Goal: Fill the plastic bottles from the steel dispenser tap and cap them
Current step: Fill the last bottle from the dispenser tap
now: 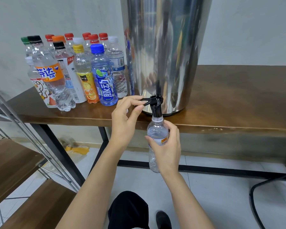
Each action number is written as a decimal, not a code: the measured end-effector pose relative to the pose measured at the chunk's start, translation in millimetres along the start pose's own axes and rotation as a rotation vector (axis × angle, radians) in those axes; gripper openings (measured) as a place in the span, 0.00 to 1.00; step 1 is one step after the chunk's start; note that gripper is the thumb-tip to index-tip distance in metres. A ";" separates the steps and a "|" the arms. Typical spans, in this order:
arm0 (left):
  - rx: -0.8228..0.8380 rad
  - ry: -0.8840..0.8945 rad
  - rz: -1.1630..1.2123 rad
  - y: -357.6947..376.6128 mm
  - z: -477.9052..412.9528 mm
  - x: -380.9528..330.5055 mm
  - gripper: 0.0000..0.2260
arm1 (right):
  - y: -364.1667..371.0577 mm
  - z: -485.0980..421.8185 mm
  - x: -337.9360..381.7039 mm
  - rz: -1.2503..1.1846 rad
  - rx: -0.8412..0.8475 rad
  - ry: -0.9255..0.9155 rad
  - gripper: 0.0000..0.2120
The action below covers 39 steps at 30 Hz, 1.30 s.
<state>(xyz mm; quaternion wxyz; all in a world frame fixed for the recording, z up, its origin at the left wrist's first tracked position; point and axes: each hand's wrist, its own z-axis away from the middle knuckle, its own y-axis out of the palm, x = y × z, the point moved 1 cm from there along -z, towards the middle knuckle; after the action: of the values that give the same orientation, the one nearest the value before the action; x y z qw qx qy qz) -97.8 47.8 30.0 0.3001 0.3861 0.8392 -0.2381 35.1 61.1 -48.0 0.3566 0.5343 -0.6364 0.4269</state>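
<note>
A tall steel dispenser (163,52) stands on the brown table (229,103), its black tap (156,104) hanging over the front edge. My left hand (125,118) pinches the tap's black lever between thumb and fingers. Directly under the spout, my right hand (168,146) grips a clear uncapped plastic bottle (156,129) around its middle, the bottle's mouth touching the spout. The bottle looks mostly clear; its water level cannot be told.
Several capped bottles (76,71) with red, blue, yellow, black, orange and white caps crowd the table's left side. Wooden shelves with a metal frame (23,162) stand at lower left. A black cable (262,187) lies on the tiled floor at right.
</note>
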 end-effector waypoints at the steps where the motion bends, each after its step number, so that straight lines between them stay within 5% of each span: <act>1: 0.002 -0.004 0.017 -0.2 -0.1 -0.2 0.09 | -0.4 -0.1 -0.4 -0.007 0.001 -0.001 0.31; 16: 0.109 -0.005 0.060 32.2 11.9 -17.3 0.06 | -36.9 0.6 -13.9 -0.049 -0.072 -0.018 0.34; 29: 0.177 0.084 -0.239 31.9 6.6 -37.2 0.07 | -42.9 -0.8 -12.1 -0.058 -0.035 -0.004 0.32; 39: 0.127 0.103 -0.212 29.5 1.9 -32.1 0.07 | -40.6 -0.5 -9.1 -0.068 -0.019 -0.009 0.33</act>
<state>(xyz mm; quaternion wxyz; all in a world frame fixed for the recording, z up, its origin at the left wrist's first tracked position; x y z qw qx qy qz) -57.1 47.7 45.8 0.2048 0.3252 0.8727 -0.3013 76.7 62.4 -49.5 0.3732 0.5541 -0.6235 0.4062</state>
